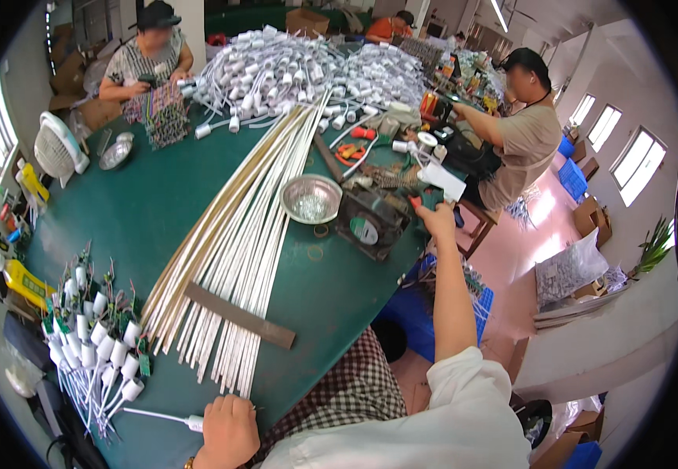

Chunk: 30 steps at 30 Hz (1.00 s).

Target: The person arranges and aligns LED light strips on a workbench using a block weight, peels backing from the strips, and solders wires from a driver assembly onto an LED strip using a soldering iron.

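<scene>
White sleeve fabric [464,402] fills the bottom of the frame, nearest the camera. At bottom centre-left the left hand [229,431] has its fingers curled, seemingly closed on one end of a white cylindrical socket [195,423], partly hidden by the knuckles. The socket lies just at the hand's left side, on the tabletop [339,301], its long axis carried on by a white cable [154,414] running left and slightly up. The right hand [437,220] is well apart, right of centre, at a green-and-red tool [431,195]; how tightly its grip closes there, I cannot tell. So the left hand is clearly nearer the socket.
</scene>
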{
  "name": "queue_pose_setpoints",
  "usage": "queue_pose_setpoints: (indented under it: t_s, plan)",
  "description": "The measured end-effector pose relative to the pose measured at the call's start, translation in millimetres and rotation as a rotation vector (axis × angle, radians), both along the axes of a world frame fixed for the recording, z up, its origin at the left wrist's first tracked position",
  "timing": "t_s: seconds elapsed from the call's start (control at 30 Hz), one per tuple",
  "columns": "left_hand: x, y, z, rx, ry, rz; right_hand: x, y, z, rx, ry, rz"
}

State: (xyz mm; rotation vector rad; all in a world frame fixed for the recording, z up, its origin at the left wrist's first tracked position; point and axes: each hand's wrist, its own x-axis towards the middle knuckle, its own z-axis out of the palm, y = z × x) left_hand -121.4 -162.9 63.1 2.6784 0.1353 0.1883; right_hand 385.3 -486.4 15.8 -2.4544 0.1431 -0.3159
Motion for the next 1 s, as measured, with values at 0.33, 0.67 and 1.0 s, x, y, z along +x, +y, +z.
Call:
queue_pose_setpoints:
  t_s: [0.33, 0.67, 1.0]
  plan:
    - [3, 16, -4, -0.117, 0.069, -0.024, -107, 14, -6, 1.008, -0.579, -0.100]
    - [17, 0, -13, -0.237, -0.266, 0.372, -263, 39, -29, 1.114, -0.412, 0.596]
    - [-12, -26, -21, -0.040, -0.090, 0.535, -369, 72, -19, 1.120, 0.188, 0.824]
